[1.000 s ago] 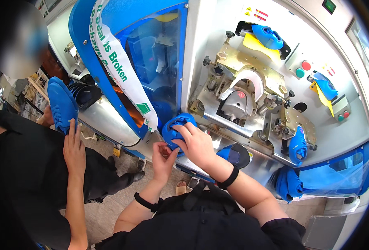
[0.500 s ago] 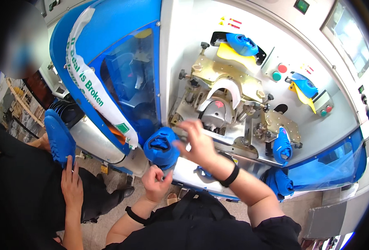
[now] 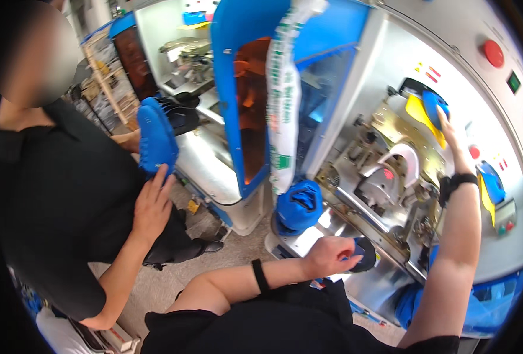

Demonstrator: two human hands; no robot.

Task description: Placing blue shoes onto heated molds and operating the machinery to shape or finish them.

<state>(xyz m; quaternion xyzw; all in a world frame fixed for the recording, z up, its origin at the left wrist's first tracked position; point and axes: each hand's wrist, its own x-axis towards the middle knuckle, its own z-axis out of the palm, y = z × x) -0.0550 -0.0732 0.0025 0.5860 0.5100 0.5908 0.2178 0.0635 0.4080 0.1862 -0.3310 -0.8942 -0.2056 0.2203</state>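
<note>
My right hand (image 3: 444, 127) reaches up to the back wall of the machine. Its fingers are on a blue shoe upper (image 3: 434, 107) that sits over a yellow tongue-shaped holder (image 3: 418, 112), and part of the grip is hidden. Low in front of the machine is my left hand (image 3: 331, 257), its fingers curled in at the edge of a dark rounded piece (image 3: 365, 255). What those fingers hold, if anything, does not show clearly. Another blue shoe upper (image 3: 300, 206) stands on the ledge left of the machine opening, apart from both hands.
Metal clamps surround a pale curved pad (image 3: 394, 159) inside the machine. A second blue upper (image 3: 492, 182) is on a holder at right. A blue-framed door (image 3: 320, 82) with a white plastic strip (image 3: 283, 100) stands left. Beside me a co-worker holds a blue shoe (image 3: 156, 138).
My right hand has left the standing blue upper and gone up and right to the upper on the yellow holder. My left hand has moved right along the ledge. The view has shifted.
</note>
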